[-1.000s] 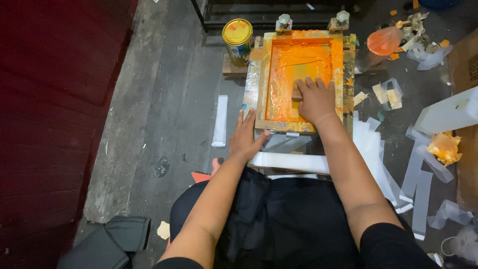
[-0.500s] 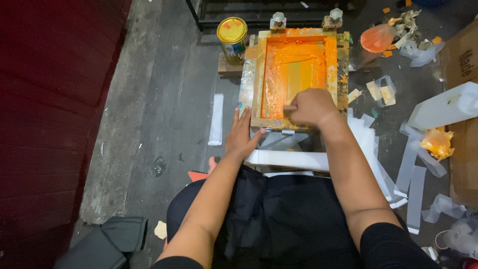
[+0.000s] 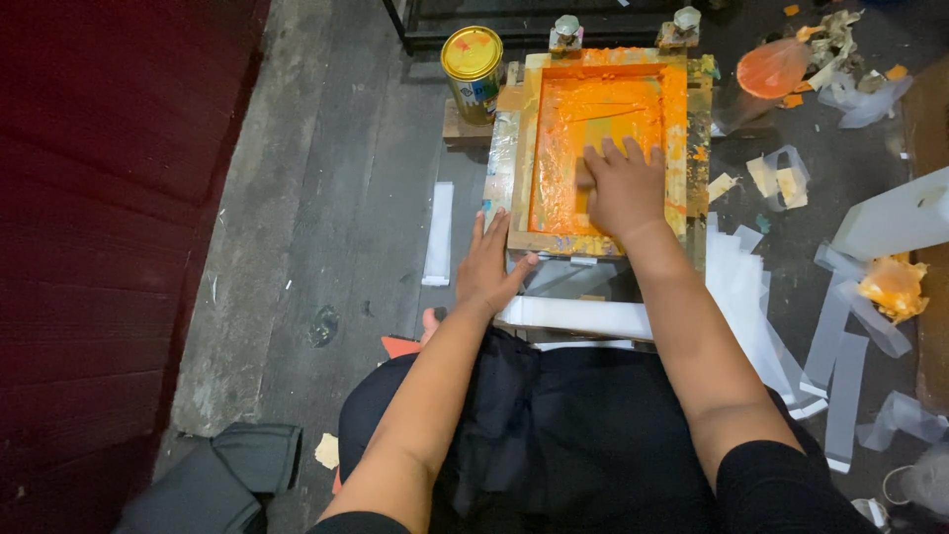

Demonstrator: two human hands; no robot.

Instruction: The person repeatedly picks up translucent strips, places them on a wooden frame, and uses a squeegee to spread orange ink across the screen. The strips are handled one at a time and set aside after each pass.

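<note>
- The right hand (image 3: 623, 188) lies flat inside a wooden frame (image 3: 521, 148) full of orange paint, pressing on a grey tool (image 3: 585, 174) under the fingers.
- The left hand (image 3: 491, 265) rests open on the frame's near left corner.
- A yellow can (image 3: 473, 61) stands just left of the frame.
- White paper strips (image 3: 438, 233) lie around on the grey floor (image 3: 326, 178).

Wooden frame (image 3: 522, 148), glossy wet orange ink (image 3: 603, 109).
</note>
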